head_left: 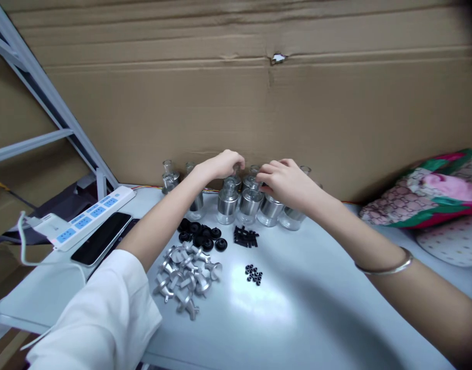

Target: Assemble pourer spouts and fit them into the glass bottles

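Note:
Clear glass bottles with silver metal bands stand in two rows at the back of the table; a front one [228, 201] shows well. My left hand [225, 164] reaches over the back row, its fingers curled down round the neck of a rear bottle. My right hand [284, 180] is bent over the bottles to the right, closed at the top of a banded bottle [270, 209] whose neck it hides. Nearer me lie black round caps [202, 235], small black strips [246, 237], tiny black rings [254, 274] and a pile of silver spout-like metal parts [187, 275].
On the left a white power strip [95, 216] with a plugged-in charger lies beside a black phone [102, 239]. A cardboard wall [236, 103] rises behind the table [297, 318]. A grey metal frame [54, 97] stands at left; a patterned fabric bundle [424, 190] lies at right.

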Tool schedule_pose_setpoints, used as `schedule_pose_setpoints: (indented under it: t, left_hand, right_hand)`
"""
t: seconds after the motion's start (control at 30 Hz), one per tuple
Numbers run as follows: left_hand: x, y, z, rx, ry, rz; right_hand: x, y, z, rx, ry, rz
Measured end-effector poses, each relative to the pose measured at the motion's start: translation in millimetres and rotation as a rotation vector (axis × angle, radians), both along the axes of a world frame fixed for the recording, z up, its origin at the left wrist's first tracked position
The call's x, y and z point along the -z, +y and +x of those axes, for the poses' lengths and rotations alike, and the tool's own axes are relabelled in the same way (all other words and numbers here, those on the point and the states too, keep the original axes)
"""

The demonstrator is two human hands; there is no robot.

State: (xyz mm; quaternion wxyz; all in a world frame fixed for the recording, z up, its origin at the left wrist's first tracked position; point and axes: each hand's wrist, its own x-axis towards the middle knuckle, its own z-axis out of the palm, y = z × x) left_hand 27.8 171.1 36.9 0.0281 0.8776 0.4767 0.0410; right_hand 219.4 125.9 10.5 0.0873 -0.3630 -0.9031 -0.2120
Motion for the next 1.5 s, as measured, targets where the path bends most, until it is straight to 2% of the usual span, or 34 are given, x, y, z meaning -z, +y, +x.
schedule_pose_setpoints:
  t: [0.1,0.27,0.33,0.43,0.67,0.87,1.03,1.23,1.5]
  left_hand:
    - [-9.5,-2.2,-16.8,-0.037,-0.017,0.01]
    - [-30.7,-7.7,-74.2,-0.22,0.076,-0.038]
    - [-32.2,-10.6,-92.3,-0.279,0.143,-0.149]
    - [-29.8,-15.0,-105.0,-0.268,0.161,-0.278]
    - [-32.3,-10.1,-109.7,-0.247,0.079,-0.455]
    - [-18.4,-1.5,-107.8,-0.214,0.094,-0.504]
    - [-25.9,-10.0,-104.3,-0.199,0.066,-0.598]
    - [-24.4,-8.8,-91.1,-0.255,0.064,-0.539]
    - [-19.2,-4.9,-77.4,-0.156,-0.048,-0.5]
  right_hand:
    - [1.6,-3.6,1.4,0.006,-0.01,0.034]
    - [0.8,-12.8,-2.7,-0.115,0.078,0.092]
    - [0.5,-15.6,-10.1,-0.194,0.12,0.094]
    - [1.6,-17.3,-22.4,-0.255,0.136,0.062]
    - [8.2,-16.1,-30.3,-0.274,0.136,0.007]
    - [14.7,-15.6,-36.2,-0.269,0.074,0.019]
    - [19.0,-15.1,-37.9,-0.265,0.068,0.017]
    - [20.0,-13.4,-39.1,-0.262,0.067,0.023]
    - [20.6,-11.6,-40.6,-0.256,0.052,0.039]
